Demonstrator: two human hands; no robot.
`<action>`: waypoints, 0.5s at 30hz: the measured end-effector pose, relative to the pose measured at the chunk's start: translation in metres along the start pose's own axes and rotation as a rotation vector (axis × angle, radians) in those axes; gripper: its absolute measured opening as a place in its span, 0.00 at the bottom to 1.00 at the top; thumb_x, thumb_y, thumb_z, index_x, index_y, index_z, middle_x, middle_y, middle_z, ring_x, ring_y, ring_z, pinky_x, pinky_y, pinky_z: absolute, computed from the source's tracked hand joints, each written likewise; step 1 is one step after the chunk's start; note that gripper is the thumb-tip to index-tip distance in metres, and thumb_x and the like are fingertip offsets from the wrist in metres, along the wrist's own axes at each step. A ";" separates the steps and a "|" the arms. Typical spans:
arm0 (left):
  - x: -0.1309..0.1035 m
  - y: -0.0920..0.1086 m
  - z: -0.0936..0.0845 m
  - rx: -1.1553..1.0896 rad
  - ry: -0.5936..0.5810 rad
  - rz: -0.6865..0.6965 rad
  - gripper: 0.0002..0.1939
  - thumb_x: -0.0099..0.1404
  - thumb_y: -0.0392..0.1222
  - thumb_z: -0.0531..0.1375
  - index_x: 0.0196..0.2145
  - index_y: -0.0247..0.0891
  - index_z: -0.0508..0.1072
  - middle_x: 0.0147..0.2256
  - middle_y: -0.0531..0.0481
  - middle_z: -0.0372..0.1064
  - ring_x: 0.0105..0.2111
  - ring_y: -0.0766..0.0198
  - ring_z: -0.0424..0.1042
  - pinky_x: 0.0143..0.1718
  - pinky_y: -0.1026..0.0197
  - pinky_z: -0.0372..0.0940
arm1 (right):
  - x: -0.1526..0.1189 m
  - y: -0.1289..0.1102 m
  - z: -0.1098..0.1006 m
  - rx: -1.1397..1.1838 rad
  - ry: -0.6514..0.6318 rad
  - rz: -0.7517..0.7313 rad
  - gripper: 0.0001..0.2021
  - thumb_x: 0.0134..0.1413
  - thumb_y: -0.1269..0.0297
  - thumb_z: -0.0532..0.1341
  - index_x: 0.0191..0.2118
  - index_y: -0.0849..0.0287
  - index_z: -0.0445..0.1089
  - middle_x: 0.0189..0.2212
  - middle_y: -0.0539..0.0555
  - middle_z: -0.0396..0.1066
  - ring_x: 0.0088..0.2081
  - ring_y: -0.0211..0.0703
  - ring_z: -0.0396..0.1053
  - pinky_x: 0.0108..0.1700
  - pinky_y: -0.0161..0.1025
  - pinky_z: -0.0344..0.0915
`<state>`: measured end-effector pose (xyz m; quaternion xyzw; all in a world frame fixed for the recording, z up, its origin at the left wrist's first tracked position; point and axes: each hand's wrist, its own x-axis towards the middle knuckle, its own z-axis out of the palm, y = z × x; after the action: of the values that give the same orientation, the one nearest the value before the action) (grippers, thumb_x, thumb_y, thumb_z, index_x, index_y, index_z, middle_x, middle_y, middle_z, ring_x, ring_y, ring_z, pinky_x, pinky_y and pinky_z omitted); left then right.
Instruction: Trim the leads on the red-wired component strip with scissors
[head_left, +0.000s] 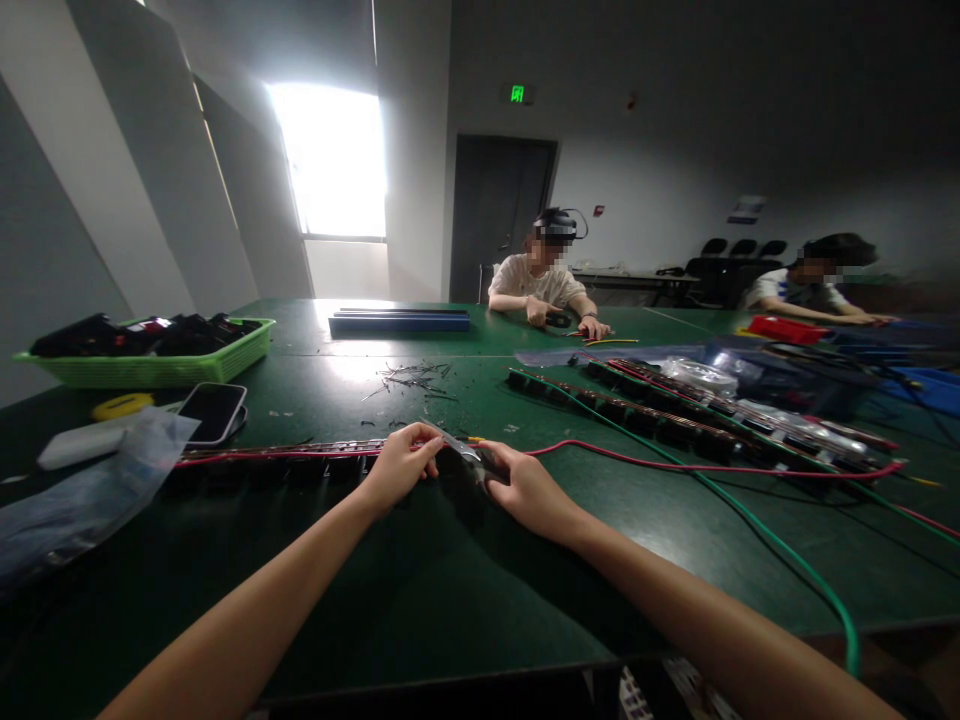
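Your right hand [529, 490] grips the grey metal tool [470, 455] between both hands; your left hand [401, 465], fingers bunched, meets its tip beside the long black red-wired strip [289, 466], its exact hold unclear

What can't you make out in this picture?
All in the head view:
Grey metal tool: handle mostly covered by the right hand.
Left hand: palm side, hidden by its back.
Bare right forearm: elbow cut off by the bottom edge.
White rectangular wall notice: too small and blurred to read.

Bright window [330, 160], grey walls [416, 150], dark door [496, 215]
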<state>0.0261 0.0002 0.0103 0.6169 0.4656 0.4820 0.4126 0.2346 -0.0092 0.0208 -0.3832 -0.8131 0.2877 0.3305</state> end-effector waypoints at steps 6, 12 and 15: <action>0.001 -0.001 0.000 0.006 0.014 -0.009 0.14 0.59 0.48 0.58 0.33 0.33 0.70 0.19 0.55 0.66 0.19 0.69 0.67 0.20 0.69 0.59 | -0.001 -0.005 -0.002 -0.003 -0.004 0.019 0.18 0.51 0.69 0.59 0.50 0.60 0.66 0.42 0.55 0.72 0.41 0.44 0.69 0.43 0.39 0.64; 0.000 0.000 0.001 -0.001 0.026 -0.022 0.14 0.59 0.48 0.59 0.34 0.33 0.70 0.20 0.55 0.66 0.19 0.69 0.67 0.20 0.69 0.58 | -0.004 -0.009 -0.003 -0.082 -0.008 0.010 0.14 0.53 0.63 0.60 0.46 0.59 0.65 0.33 0.51 0.71 0.32 0.39 0.66 0.35 0.35 0.61; 0.000 0.000 0.001 -0.009 0.027 -0.031 0.14 0.59 0.48 0.59 0.34 0.33 0.69 0.21 0.54 0.66 0.19 0.69 0.67 0.19 0.69 0.58 | -0.004 -0.009 -0.002 -0.146 0.021 0.026 0.17 0.50 0.58 0.63 0.45 0.59 0.64 0.34 0.52 0.69 0.33 0.40 0.65 0.35 0.36 0.61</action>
<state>0.0272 0.0006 0.0103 0.6012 0.4786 0.4858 0.4166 0.2344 -0.0170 0.0272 -0.4198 -0.8234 0.2276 0.3067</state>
